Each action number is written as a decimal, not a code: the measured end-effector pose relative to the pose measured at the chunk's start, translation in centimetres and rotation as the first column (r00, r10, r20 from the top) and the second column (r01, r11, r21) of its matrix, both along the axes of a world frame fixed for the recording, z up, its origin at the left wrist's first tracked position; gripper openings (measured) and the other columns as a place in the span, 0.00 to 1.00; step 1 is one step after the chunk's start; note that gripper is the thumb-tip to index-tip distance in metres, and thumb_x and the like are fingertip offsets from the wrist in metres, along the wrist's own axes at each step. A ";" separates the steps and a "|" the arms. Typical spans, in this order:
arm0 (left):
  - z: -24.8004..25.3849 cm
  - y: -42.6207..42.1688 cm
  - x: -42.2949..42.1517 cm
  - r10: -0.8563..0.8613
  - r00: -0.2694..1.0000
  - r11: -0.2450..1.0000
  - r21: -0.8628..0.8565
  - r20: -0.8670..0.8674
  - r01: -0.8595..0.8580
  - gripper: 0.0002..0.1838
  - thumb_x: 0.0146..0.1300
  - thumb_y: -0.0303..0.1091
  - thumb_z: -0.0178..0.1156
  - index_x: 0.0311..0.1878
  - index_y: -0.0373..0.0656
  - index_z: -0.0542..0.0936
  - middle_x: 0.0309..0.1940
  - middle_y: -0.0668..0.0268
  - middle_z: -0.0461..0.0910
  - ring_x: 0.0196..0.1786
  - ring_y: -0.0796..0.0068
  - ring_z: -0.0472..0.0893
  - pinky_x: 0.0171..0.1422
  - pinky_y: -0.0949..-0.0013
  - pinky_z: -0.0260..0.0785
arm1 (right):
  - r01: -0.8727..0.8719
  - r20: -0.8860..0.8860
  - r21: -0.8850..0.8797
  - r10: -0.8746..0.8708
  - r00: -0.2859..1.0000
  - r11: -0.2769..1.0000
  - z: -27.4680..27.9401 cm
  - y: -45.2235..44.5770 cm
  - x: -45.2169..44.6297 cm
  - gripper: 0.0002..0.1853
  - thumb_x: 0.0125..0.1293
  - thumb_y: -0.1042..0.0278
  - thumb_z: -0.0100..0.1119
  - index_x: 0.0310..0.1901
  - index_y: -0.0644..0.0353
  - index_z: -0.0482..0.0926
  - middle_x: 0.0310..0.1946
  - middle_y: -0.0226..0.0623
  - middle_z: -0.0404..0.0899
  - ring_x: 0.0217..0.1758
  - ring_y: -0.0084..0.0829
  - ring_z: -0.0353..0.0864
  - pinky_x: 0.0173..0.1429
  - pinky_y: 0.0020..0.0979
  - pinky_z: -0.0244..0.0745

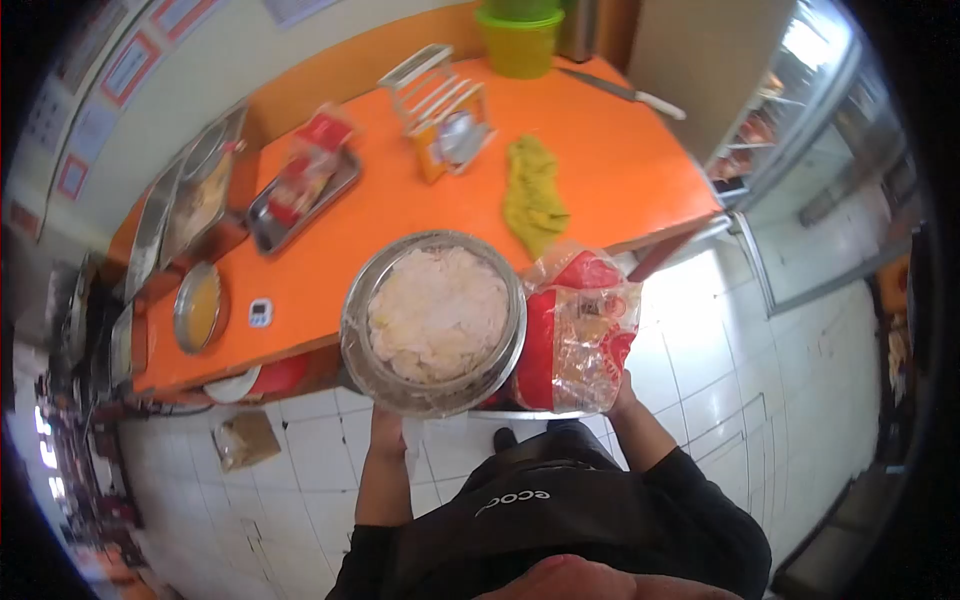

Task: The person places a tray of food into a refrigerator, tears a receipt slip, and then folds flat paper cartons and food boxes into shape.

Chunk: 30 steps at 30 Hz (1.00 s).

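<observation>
A round metal bowl [352, 340] holds a pale, floury, lumpy mass [440, 312]. Beside it lies a red and clear plastic bag [590, 340] with something yellowish inside. Below both, the near rim of a metal tray [540, 413] shows; most of that tray is hidden. My left hand [388, 430] is under the near left side of the bowl, its fingers out of sight. At the tray's right end, by the bag, my right hand [624, 396] is closed on the tray, fingers mostly covered. Everything is held at the orange table's [400, 215] front edge.
On the table are a yellow cloth [533, 195], a knife [625, 93], a green tub [520, 45], a wire rack [430, 95], a small tray with a red packet [300, 200], a bowl of yellow liquid [200, 310] and a timer [260, 312]. A glass-door fridge [820, 200] stands open at right.
</observation>
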State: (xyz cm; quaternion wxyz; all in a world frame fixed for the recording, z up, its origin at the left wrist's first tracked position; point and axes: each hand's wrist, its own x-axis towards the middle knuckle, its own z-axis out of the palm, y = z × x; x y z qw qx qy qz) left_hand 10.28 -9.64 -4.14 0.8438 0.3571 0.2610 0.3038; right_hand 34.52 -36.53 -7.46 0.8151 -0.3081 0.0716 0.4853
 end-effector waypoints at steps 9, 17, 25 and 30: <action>10.4 -12.3 16.0 -0.362 0.928 0.931 0.085 0.091 0.355 0.32 0.50 0.25 0.63 0.60 0.37 0.64 0.55 0.59 0.71 0.54 0.66 0.74 0.55 0.64 0.71 | 0.207 0.192 0.225 -0.251 0.949 0.952 7.3 -17.6 7.1 0.28 0.53 0.65 0.53 0.57 0.67 0.64 0.48 0.48 0.74 0.48 0.41 0.77 0.53 0.42 0.74; 16.0 -26.3 39.4 -0.649 0.745 0.760 0.170 0.155 0.627 0.31 0.52 0.27 0.61 0.60 0.36 0.63 0.54 0.58 0.71 0.53 0.65 0.75 0.55 0.63 0.71 | 0.400 0.286 0.265 -0.468 0.836 0.877 15.5 -33.8 21.4 0.36 0.41 0.65 0.52 0.57 0.71 0.62 0.51 0.50 0.71 0.50 0.43 0.76 0.57 0.41 0.72; 20.7 -35.0 64.4 -0.794 0.527 0.584 0.139 0.304 0.800 0.25 0.55 0.28 0.56 0.57 0.35 0.65 0.46 0.57 0.75 0.46 0.65 0.78 0.48 0.65 0.75 | 0.754 0.375 0.291 -0.796 0.476 0.589 24.7 -43.4 36.2 0.21 0.41 0.70 0.45 0.40 0.70 0.73 0.40 0.47 0.77 0.43 0.40 0.77 0.54 0.37 0.72; 28.0 -37.6 78.1 -0.850 0.392 0.486 0.237 0.352 0.841 0.16 0.56 0.29 0.53 0.47 0.32 0.71 0.36 0.55 0.78 0.32 0.65 0.81 0.35 0.68 0.77 | 0.726 0.450 0.410 -0.815 0.366 0.552 30.9 -43.9 45.2 0.23 0.44 0.68 0.46 0.45 0.67 0.71 0.45 0.44 0.75 0.48 0.38 0.75 0.57 0.37 0.69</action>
